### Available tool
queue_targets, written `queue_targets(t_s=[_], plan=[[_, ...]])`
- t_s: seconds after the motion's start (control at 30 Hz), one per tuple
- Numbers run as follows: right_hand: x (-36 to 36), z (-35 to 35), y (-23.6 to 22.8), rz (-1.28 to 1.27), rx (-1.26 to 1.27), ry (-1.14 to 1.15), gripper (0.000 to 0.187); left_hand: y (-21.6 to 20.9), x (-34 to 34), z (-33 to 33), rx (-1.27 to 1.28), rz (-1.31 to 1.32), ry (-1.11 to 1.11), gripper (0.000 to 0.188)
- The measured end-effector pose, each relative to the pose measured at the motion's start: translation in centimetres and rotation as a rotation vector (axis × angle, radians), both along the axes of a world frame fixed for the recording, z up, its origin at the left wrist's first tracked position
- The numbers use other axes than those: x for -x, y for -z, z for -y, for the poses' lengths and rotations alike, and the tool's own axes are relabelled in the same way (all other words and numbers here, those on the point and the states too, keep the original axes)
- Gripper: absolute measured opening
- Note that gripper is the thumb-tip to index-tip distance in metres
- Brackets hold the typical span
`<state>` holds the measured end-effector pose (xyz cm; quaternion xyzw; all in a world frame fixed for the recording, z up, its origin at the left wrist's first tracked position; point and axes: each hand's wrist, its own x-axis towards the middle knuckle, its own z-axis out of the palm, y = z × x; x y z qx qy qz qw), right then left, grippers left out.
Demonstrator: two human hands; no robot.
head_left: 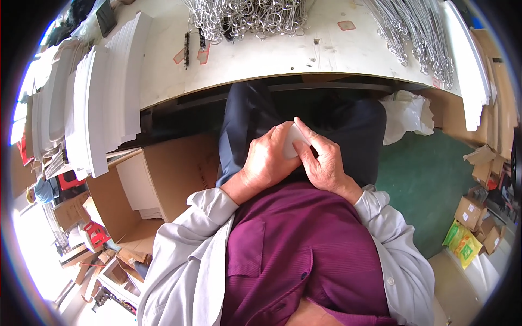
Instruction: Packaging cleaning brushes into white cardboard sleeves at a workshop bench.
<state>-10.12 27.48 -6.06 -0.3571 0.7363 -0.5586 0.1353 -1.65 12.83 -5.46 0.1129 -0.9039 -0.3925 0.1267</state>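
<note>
A small white, smooth piece with a rounded edge (pixel 292 142) is held between my two hands above my lap; its exact kind is hard to make out. My left hand (pixel 267 156) is closed around its left side, with the fingers curled. My right hand (pixel 326 163) grips it from the other side, the thumb pressed on its face and the index finger along its far edge. Much of the piece is hidden by the fingers. Both hands are near the table's front edge, below its top.
On the white table (pixel 261 60) lie a heap of looped metal wires (pixel 250 16), black-bristled brushes (pixel 186 50) and long wire rods with looped ends (pixel 418 38). White card stacks (pixel 122 81) line the left. An open cardboard box (pixel 179 168) stands beside my left leg; a white plastic bag (pixel 408 114) lies right.
</note>
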Motion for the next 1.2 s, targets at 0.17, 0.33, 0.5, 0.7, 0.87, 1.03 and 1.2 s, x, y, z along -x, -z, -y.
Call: queue_targets(t_s=[0.17, 0.33, 0.5, 0.7, 0.87, 1.03, 1.2], plan=[[-0.1, 0.4, -1.0, 0.128, -0.025, 0.013, 0.040, 0.2, -0.1, -0.1, -0.004, -0.031, -0.031, 0.051], [1.7, -0.9, -1.1, 0.253, -0.008, 0.108, 0.039, -1.9, -1.8, 2.0, -0.215, 0.146, 0.124, 0.060], [4.4, 0.2, -3.4, 0.399, 0.072, 0.072, 0.036, -6.2, -5.3, 6.9, -0.513, 0.420, 0.114, 0.034], [9.9, 2.4, -3.9, -0.501, 0.024, 0.237, 0.019, -11.0, -8.1, 14.5, 0.198, 0.047, -0.333, 0.026], [12.8, 3.2, -2.7, -0.538, -0.015, 0.301, 0.010, -13.3, -7.9, 25.1, 0.759, 0.118, -0.568, 0.028], [13.1, 3.5, -2.0, -0.596, 0.002, 0.308, 0.009, -14.6, -5.5, 31.5, 0.968, 0.358, -0.724, 0.023], [13.1, 3.5, -1.9, -0.614, -0.025, 0.296, 0.009, -13.7, -7.2, 30.9, 1.029, 0.462, -0.709, 0.037]])
